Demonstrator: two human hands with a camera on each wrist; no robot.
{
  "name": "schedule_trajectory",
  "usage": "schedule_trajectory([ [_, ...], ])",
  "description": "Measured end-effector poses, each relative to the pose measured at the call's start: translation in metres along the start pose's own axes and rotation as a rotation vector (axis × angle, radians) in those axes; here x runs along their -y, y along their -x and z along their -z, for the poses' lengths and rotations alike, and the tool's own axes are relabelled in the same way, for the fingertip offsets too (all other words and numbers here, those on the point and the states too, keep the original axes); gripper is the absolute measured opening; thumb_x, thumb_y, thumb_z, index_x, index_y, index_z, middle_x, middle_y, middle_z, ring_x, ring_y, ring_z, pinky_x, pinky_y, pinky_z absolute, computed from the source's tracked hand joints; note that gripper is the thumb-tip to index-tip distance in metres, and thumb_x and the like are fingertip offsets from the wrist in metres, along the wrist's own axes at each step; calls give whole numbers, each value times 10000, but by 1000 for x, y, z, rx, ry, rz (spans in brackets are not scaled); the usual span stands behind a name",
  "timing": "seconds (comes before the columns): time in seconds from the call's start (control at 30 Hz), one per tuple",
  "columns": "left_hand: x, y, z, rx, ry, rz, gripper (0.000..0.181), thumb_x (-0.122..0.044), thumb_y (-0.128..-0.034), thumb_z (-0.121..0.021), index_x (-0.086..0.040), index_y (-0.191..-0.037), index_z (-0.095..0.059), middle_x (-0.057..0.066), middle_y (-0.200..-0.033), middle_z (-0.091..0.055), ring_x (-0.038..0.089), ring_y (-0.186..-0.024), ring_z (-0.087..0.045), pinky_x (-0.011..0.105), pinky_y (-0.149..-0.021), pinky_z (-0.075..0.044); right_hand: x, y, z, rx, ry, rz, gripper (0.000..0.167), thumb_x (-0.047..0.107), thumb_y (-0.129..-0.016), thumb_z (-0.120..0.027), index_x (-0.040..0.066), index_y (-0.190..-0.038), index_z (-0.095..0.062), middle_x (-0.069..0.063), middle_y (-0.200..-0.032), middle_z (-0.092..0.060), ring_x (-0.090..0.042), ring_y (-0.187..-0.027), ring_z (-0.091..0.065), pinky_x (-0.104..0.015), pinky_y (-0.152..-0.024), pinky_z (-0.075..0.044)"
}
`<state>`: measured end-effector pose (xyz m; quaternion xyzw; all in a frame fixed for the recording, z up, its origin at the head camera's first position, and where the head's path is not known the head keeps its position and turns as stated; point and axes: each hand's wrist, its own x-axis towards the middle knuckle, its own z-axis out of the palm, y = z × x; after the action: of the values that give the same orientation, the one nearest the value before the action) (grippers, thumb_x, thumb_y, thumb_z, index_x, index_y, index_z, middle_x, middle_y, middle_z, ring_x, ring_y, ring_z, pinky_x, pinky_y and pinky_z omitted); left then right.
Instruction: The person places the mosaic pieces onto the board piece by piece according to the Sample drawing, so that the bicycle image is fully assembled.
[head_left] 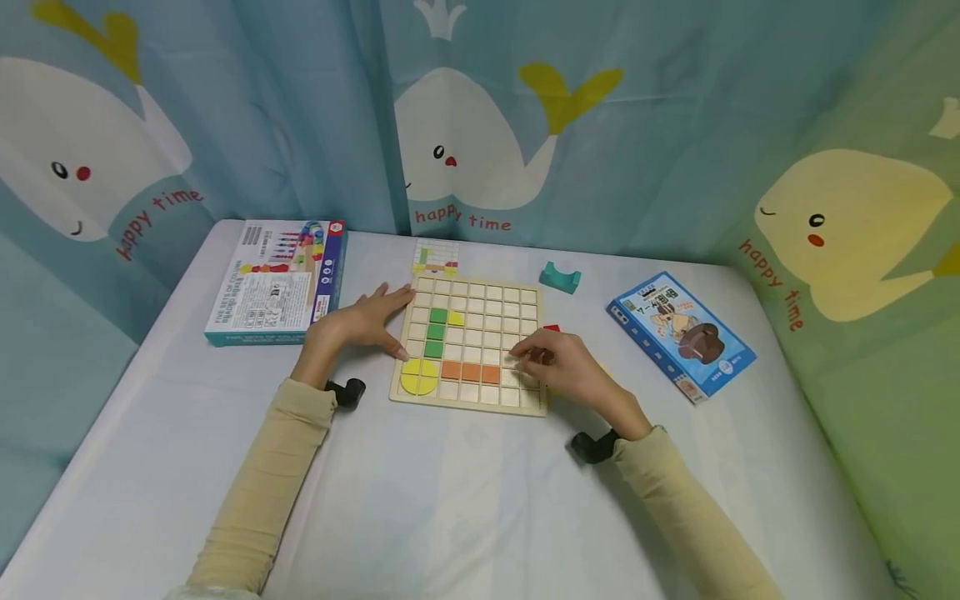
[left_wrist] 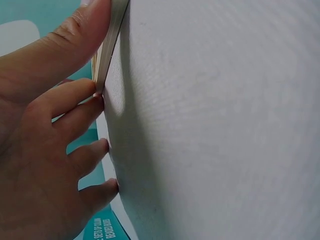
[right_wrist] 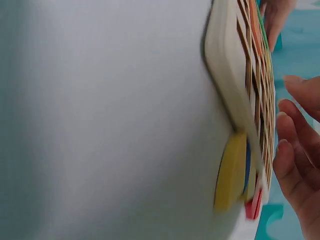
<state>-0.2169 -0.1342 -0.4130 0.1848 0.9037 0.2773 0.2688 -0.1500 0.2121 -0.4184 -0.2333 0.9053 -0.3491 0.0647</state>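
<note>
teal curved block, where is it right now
In the head view, the teal curved block lies right of centre, between the far right corner of the wooden grid board and the blue box.

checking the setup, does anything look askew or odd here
Only mildly: the blue box lies slanted compared with the wooden board, and a loose teal piece sits off the board's far right corner. Nothing looks spilled.

Pale wooden grid board (head_left: 467, 406): square, lying flat.
Yellow four-part disc (head_left: 427, 367): complete, board's near left corner.
Three green square tiles (head_left: 434, 332): one column, far side of disc.
Three orange square tiles (head_left: 471, 372): one row, right of disc.
Yellow quarter-circle piece (head_left: 455, 318): right of farthest green tile.
</note>
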Motion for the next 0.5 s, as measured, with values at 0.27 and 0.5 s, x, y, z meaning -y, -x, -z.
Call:
schedule_trajectory([
  [0.27,-1,-1,-1,4,3,-1,1077,-273,-832,-855,-113,-1656,-180,95,-1742,-75,406,-1594,61,680,-1251,-1,-25,8,14,-76,64,-90,157,65,-911,-767,59,-1066,-787,-64,-956,-725,-187,-814,-634,-263,-715,-549],
  [0.5,0,-1,-1,1,2,-4,1078,-280,-833,-856,-115,-1656,-179,108,-1741,-77,424,-1590,56,697,-1243,-15,-40,13,26,-93,69,-161,186,65,-920,-753,63,-1103,-786,-100,-1041,-750,-213,-850,-651,-245,-676,-526],
])
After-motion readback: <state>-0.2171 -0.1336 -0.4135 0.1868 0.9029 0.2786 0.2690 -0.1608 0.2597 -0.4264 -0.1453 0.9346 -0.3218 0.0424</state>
